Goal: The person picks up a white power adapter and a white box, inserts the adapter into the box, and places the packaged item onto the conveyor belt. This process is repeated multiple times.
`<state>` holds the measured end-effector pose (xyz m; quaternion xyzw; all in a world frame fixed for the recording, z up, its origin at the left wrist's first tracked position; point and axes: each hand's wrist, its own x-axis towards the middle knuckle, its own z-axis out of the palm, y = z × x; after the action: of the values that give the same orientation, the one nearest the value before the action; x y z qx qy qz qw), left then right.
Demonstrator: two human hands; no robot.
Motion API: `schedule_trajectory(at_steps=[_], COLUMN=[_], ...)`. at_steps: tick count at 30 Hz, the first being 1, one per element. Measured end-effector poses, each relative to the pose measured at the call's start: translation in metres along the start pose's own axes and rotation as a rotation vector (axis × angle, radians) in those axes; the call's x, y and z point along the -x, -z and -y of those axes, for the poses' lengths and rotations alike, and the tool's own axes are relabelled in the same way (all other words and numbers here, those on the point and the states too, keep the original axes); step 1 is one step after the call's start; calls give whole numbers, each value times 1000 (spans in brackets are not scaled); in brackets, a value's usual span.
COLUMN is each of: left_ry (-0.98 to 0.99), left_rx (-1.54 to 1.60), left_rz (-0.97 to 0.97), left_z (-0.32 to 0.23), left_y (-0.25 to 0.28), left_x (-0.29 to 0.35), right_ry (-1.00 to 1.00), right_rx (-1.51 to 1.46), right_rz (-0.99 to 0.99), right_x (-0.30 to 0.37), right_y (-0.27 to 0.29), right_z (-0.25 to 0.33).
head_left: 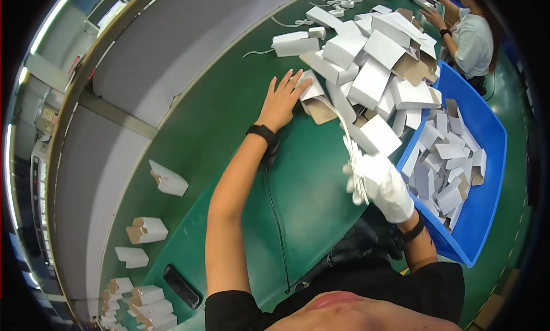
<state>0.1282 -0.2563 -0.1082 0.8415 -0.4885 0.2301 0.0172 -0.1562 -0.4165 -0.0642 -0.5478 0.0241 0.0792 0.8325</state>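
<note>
My left hand [279, 104] is bare, its fingers stretched out and spread, with fingertips against a small white box [313, 89]. That box has an opened brown-lined flap toward me. My right hand [378, 182], in a white glove, is closed around a looped bundle of white cable [356, 176]. From the bundle, cable runs up to the open end of the box. Just beyond is a large heap of white boxes [369, 81], several with flaps open. A black band [262, 134] circles my left wrist, and another sits on the right wrist.
A blue bin [478, 208] filled with white boxes stands at right. White chargers with cables [338, 7] lie at the far end. More white boxes [150, 230] and a black phone [181, 286] lie on the left. Another person [471, 41] works at the far right.
</note>
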Motion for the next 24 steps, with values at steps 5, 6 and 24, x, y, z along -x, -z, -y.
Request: schedule_trajectory(at_steps=[5,6,24], left_ry=[42,32,178], left_rx=[72,74,22], left_rz=[202,200,207], left_z=[5,1,-27], left_y=[-22,-17,83], left_x=[-38,-43,105], right_ry=[12,19,-43], right_rx=[-300,-302,-272], right_rz=[60,52,157], right_x=[14,16,29], right_y=[10,14,4], right_z=[-6,-9,-19])
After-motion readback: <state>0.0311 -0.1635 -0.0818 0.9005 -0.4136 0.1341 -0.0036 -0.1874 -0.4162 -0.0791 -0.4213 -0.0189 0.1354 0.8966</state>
